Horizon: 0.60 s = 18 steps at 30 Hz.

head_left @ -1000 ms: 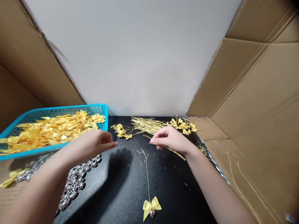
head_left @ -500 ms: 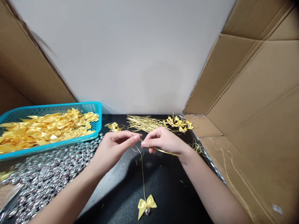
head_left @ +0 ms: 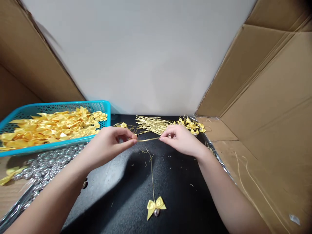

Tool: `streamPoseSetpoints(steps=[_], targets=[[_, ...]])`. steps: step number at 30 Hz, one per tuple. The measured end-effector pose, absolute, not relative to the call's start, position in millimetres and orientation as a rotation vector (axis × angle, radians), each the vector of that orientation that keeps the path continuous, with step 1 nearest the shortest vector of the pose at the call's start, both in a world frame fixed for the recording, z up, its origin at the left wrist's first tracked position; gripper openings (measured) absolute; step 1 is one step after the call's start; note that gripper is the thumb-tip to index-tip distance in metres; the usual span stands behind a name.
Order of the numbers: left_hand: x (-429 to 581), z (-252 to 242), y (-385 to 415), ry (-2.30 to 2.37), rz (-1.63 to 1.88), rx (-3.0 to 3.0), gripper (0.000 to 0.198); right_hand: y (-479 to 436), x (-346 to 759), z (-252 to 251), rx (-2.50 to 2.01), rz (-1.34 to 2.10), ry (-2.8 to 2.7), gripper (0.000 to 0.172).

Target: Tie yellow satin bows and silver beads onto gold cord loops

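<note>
A short length of gold cord (head_left: pixel 148 140) is stretched between my two hands above the black tabletop. My left hand (head_left: pixel 114 143) pinches its left end between thumb and fingertips. At the other end, the fingers of my right hand (head_left: pixel 179 139) are closed on it. Below them lies a yellow ribbon bow (head_left: pixel 159 202) with a small silver bead (head_left: pixel 156 212) under its knot. From that bow a thin gold string (head_left: pixel 152 180) runs up the table to a frayed end.
On the left, a blue basket (head_left: pixel 109 112) holds many yellow bows, with silver beads (head_left: pixel 52 162) spread before it. A pile of gold cords (head_left: pixel 152 124) and finished-looking bows (head_left: pixel 190 123) lie at the back. Cardboard walls (head_left: pixel 273 94) flank the black table (head_left: pixel 185 195).
My hands have moved apart, and the cord that trailed under my right hand is now stretched between them. The whole view has shifted slightly.
</note>
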<state>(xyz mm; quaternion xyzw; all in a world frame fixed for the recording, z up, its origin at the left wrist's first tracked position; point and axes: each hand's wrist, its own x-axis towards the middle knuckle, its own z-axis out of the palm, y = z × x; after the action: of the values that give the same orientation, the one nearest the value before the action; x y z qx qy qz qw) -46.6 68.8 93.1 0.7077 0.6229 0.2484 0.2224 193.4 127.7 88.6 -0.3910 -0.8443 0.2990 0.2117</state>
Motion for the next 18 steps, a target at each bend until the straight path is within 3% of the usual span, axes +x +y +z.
streamPoseSetpoints(steps=[5, 8, 14, 18], targets=[[-29, 83, 58, 1.753, 0.573, 2.29, 0.036, 114, 181, 89, -1.018, 0.579, -2.536, 0.013], [-18, 86, 52, 1.704, 0.403, 2.271, 0.026, 107, 175, 89, -1.009, 0.528, -2.601, 0.014], [-22, 92, 49, 1.628, 0.275, 2.073, 0.031, 101, 171, 86, -1.024, 0.419, -2.632, 0.014], [-24, 80, 50, 1.655, 0.19, 2.135, 0.018, 101, 170, 85, -1.034, 0.429, -2.635, 0.014]])
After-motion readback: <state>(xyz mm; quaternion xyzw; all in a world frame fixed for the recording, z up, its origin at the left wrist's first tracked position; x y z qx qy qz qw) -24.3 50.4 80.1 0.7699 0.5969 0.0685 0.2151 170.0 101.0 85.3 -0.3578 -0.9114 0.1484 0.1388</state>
